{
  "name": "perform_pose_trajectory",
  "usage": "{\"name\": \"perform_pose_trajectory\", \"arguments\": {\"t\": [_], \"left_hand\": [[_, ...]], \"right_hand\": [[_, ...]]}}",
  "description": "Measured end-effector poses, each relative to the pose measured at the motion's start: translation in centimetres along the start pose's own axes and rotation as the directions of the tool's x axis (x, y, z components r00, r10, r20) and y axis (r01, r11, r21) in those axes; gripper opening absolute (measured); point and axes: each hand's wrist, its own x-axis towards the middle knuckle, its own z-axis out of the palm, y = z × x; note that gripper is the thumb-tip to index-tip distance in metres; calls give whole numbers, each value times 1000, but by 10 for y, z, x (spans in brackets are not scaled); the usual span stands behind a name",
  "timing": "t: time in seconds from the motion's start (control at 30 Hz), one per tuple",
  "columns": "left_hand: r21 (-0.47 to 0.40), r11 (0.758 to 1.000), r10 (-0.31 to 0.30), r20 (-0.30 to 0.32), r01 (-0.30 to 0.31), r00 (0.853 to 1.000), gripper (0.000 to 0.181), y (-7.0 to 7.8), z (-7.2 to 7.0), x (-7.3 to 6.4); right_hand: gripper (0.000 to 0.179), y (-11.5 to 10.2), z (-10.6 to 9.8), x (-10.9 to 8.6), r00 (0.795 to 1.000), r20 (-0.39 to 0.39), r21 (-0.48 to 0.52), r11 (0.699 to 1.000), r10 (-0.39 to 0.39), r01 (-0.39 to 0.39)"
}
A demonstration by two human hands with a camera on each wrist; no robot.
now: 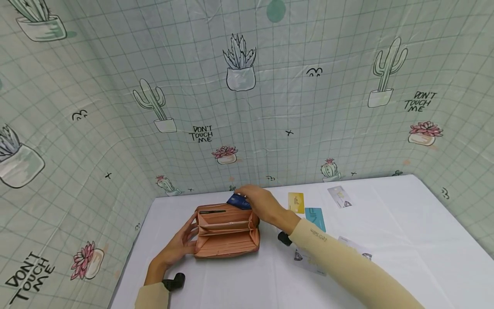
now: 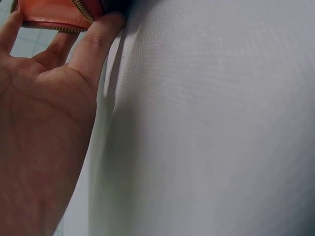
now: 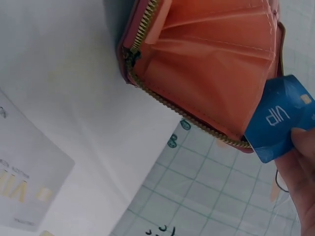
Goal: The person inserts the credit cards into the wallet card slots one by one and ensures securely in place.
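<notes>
An orange zip-around wallet (image 1: 227,248) lies on the white table with its pleated compartments spread apart. My left hand (image 1: 178,243) grips its left side, thumb toward the front; in the left wrist view the thumb (image 2: 93,46) and fingers meet the zipped edge. At the wallet's back right corner, my right hand (image 1: 266,207) pinches a blue VIP card (image 1: 238,201) between thumb and fingers. In the right wrist view the blue card (image 3: 278,120) overlaps the wallet's rear edge; whether it sits in a slot I cannot tell. A dark strip (image 1: 212,211) shows along the wallet's back compartment.
Right of the wallet lie a yellow card (image 1: 296,202), a teal VIP card (image 1: 315,219) and a grey card (image 1: 339,196). Pale cards (image 1: 308,262) are partly covered by my right forearm. A patterned cloth wall (image 1: 262,154) rises behind the table.
</notes>
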Motion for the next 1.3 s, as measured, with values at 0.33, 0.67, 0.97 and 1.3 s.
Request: {"name": "perform_pose_trajectory", "arguments": {"t": [0.33,0.67,0.97,1.3], "left_hand": [[7,1000,-8,1,8,1000,113,0,0,2],[-9,1000,-19,7,19,1000,113,-4,-1,2],[-4,1000,-30,5,30,1000,113,-1,-1,1],[21,999,-26,-2,26,1000,114,0,-2,2]], "right_hand": [[41,-3,3,9,988,153,-102,994,-16,31],[42,-11,1,13,974,223,-177,981,-34,74],[50,-12,6,16,959,270,-344,921,-87,181],[38,-5,11,13,966,217,-349,912,-144,214]]}}
